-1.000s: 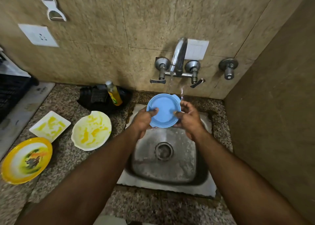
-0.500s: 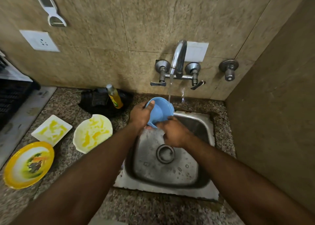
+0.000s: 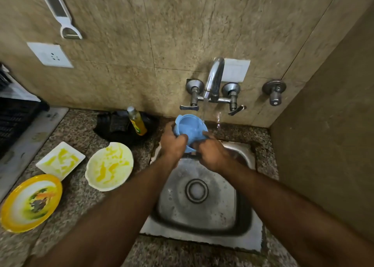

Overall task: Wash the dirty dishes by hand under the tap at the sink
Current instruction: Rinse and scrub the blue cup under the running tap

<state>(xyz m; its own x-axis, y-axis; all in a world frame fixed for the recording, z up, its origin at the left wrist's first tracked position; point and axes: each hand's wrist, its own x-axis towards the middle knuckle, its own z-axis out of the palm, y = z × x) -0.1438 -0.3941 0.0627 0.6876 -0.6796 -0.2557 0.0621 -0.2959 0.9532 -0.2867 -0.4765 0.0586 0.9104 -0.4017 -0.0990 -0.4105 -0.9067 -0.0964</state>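
Note:
I hold a small blue bowl (image 3: 190, 129) with both hands over the back edge of the steel sink (image 3: 240, 214). Its opening faces up toward the camera, and the stream from the tap (image 3: 213, 80) runs just at its right rim. My left hand (image 3: 173, 143) grips the bowl's left side with fingers curled over the rim. My right hand (image 3: 210, 151) holds the lower right side. Left of the sink lie three dishes smeared with yellow: a white round plate (image 3: 109, 166), a white square dish (image 3: 60, 160) and a yellow-rimmed plate (image 3: 30, 203).
A bottle of yellow dish liquid (image 3: 137, 122) stands before a black cloth (image 3: 117, 125) at the wall. A dark rack (image 3: 14, 119) sits at the far left. A side wall (image 3: 327, 155) closes in the right. A peeler (image 3: 64, 22) hangs above a socket (image 3: 50, 55).
The bowl went from flat-on between both hands to tilted, then to opening upward under the water. My hands drew closer together low on the bowl. The view shifted slightly.

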